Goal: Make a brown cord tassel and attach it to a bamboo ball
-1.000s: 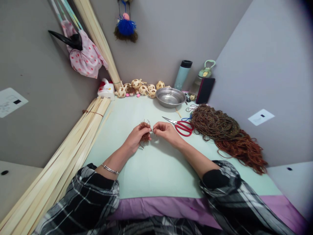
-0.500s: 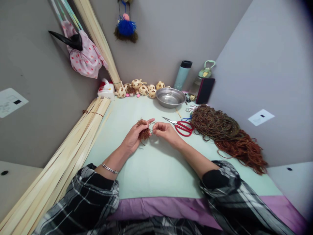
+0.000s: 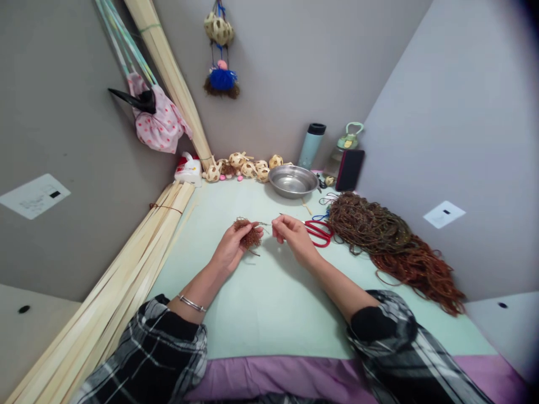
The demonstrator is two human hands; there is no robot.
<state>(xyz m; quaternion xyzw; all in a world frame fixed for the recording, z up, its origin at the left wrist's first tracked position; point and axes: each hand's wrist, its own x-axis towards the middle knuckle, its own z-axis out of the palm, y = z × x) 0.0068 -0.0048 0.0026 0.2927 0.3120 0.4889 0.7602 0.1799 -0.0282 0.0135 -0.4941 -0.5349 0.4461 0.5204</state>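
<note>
A brown yarn tassel [image 3: 251, 238] with a fuzzy cut edge is gripped between the thumb and fingers of my left hand [image 3: 229, 246]. From it a thin dark cord [image 3: 265, 224] runs across to my right hand [image 3: 292, 233], whose thumb and fingertips pinch its end. The cord looks drawn straight between the two hands, above the table. Behind my right hand lie red-handled scissors [image 3: 320, 233], their blades mostly hidden by it.
Brown and rust yarn [image 3: 370, 224] lies heaped at the right. A metal bowl [image 3: 293, 180], woven balls [image 3: 238, 160], a blue tumbler [image 3: 312, 147] and a phone [image 3: 350, 170] stand at the back. Pale flat strips [image 3: 126, 286] line the left edge.
My right hand has moved right, away from the tassel, and the cord between my hands is straighter. It now covers the scissor blades. The camera view has tilted up slightly.
</note>
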